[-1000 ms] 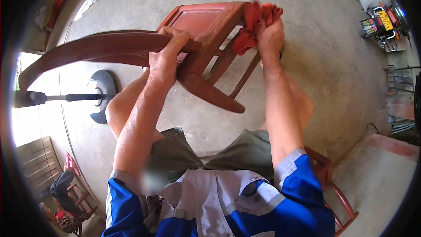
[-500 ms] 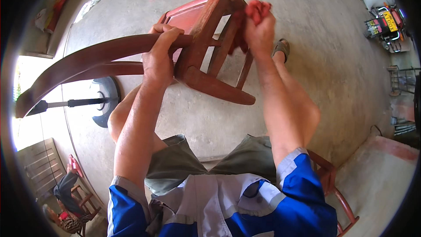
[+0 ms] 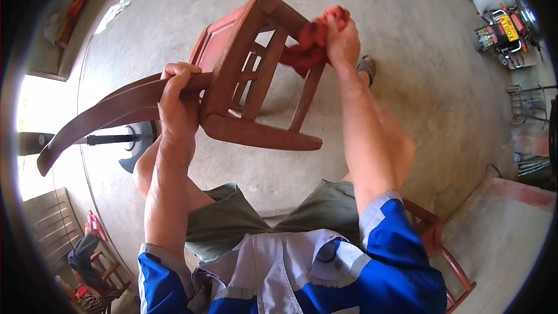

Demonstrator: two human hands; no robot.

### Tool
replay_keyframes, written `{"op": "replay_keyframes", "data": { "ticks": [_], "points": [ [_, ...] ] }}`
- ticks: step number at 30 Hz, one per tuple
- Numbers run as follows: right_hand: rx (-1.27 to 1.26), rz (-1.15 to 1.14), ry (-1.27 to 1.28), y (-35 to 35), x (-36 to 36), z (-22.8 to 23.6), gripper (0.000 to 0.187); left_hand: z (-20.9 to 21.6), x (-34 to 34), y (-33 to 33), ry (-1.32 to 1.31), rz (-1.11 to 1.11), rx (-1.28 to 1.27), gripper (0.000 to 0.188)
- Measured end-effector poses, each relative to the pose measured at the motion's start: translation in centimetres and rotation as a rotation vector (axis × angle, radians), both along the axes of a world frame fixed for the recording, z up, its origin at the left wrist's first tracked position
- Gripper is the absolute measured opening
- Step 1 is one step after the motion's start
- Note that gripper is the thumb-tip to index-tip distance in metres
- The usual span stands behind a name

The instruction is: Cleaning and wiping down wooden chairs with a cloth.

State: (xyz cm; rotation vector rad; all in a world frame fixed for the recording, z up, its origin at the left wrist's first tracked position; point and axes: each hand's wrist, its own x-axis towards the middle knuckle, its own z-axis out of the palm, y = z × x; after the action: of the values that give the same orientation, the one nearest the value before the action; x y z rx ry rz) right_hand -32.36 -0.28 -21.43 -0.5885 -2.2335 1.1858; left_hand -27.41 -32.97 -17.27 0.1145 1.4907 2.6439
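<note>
A reddish-brown wooden chair is tipped on its side in front of me, its curved back posts stretching to the left and its legs and crossbars to the right. My left hand is wrapped round a back post close to the seat. In my right hand is a bunched red cloth, which lies against the far leg of the chair near its end. Part of the cloth hangs down over the crossbar end. My right fingers are partly hidden behind the hand and the cloth.
A black round stand base is on the floor at left. Another person sits by a wooden bench at lower left. A second wooden chair stands by my right side. A motorbike is at far right.
The chair has shifted left and turned, so more of its underside frame shows. My left hand moved left and down with it. My right hand and the cloth moved slightly left.
</note>
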Motion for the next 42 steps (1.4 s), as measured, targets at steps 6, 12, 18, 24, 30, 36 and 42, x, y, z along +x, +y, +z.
{"op": "replay_keyframes", "data": {
  "ticks": [6, 12, 18, 24, 30, 36, 42],
  "points": [
    [0.04, -0.114, -0.207, 7.7, 2.4, -6.9, 0.053, -0.6, 0.1, -0.2, 0.035, -0.047, 0.032, 0.011],
    [0.47, -0.131, 0.24, 2.5, 3.6, -6.1, 0.038, -0.3, 0.0, 0.5, 0.003, -0.032, 0.101, 0.01],
    [0.464, 0.314, 0.309, -3.9, 6.6, -3.4, 0.026, 0.0, -1.2, 1.4, -0.045, 0.143, 0.107, 0.007],
    [0.375, 0.532, -0.087, -7.6, 14.1, -1.0, 0.02, 0.4, -1.0, 2.6, -0.06, 0.2, 0.045, 0.005],
    [0.293, 0.42, -0.021, -6.6, 14.7, -2.5, 0.042, 1.2, -0.5, 1.7, -0.141, 0.098, 0.171, 0.008],
    [0.27, 0.276, -0.001, -4.2, 7.1, -4.0, 0.052, -0.2, -0.8, 1.8, 0.005, 0.011, 0.132, 0.003],
    [-0.083, -0.061, -0.053, -2.3, 3.8, -5.2, 0.062, 0.0, 0.0, 2.9, 0.08, -0.002, 0.122, 0.004]
  ]
}}
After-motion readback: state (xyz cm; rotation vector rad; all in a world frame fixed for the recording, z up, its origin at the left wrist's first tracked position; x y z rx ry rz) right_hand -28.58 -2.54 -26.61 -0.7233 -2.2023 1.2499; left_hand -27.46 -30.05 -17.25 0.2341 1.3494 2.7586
